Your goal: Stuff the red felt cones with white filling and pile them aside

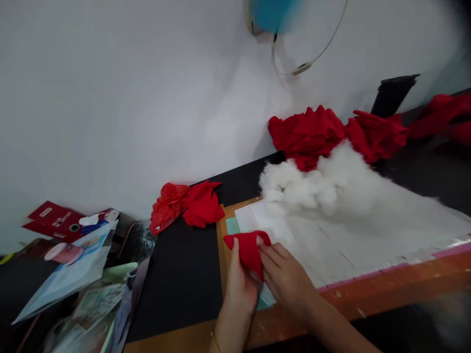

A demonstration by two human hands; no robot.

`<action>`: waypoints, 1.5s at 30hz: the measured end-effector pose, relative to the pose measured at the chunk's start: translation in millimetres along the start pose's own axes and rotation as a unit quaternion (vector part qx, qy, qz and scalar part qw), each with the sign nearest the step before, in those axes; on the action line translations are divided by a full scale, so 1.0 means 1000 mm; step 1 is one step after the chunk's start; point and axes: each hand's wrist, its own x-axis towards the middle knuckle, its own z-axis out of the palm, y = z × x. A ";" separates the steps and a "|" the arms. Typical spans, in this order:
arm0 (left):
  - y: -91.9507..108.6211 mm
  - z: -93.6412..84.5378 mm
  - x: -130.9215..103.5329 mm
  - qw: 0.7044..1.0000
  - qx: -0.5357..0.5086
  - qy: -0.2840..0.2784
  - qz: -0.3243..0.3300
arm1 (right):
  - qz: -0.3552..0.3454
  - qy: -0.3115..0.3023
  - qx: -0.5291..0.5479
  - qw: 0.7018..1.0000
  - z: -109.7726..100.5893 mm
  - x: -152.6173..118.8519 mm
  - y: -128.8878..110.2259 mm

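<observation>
Between my two hands is a small red fabric piece (248, 249), with a pointed corner toward the left. My left hand (241, 282) grips it from below, thumb laid along its face. On the other side my right hand (283, 272) is closed at its right edge, and some of those fingertips are hidden by the cloth. Just beyond lies a heap of white fluffy stuffing (327, 184) on a white sheet (324, 245). Left of the sheet sits a small pile of red fabric (203, 203), against a crumpled red plastic bag (168, 206).
Larger red fabric heaps (309, 132) lie along the wall behind the stuffing. A black container (393, 95) stands at the back right. At left are a red box (57, 220), a pink-and-white spool-like item (64, 253) and a bin of papers (95, 304). A cable (326, 49) hangs on the wall.
</observation>
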 end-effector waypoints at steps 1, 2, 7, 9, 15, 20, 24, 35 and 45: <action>-0.001 0.000 -0.003 1.000 0.011 -0.005 -0.003 | -0.004 -0.001 -0.009 1.000 0.006 0.000 -0.001; -0.003 0.000 -0.005 1.000 0.022 -0.005 -0.007 | -0.003 0.000 -0.014 1.000 0.009 0.000 -0.002; -0.008 -0.001 -0.010 0.999 0.026 0.018 -0.013 | 0.091 -0.024 0.065 0.993 0.000 0.002 -0.001; -0.008 -0.003 -0.008 1.000 0.012 0.004 -0.023 | 0.148 -0.020 0.126 0.981 -0.008 0.001 0.000; 0.003 -0.017 0.006 0.999 -0.023 -0.017 -0.036 | 0.175 0.073 0.171 0.967 -0.029 -0.008 0.003; 0.002 -0.017 0.002 0.997 -0.019 -0.052 -0.049 | 0.121 -0.005 0.066 0.990 -0.032 -0.007 -0.002; -0.007 -0.013 -0.007 0.996 -0.008 -0.085 -0.036 | 0.201 -0.047 0.179 0.962 -0.018 -0.005 -0.016; -0.002 -0.011 -0.007 0.993 -0.054 -0.079 -0.070 | -0.025 0.018 0.060 0.998 -0.042 -0.008 0.002; -0.020 -0.012 -0.013 0.988 -0.052 -0.141 -0.036 | 0.016 -0.008 0.147 0.989 -0.009 -0.006 -0.002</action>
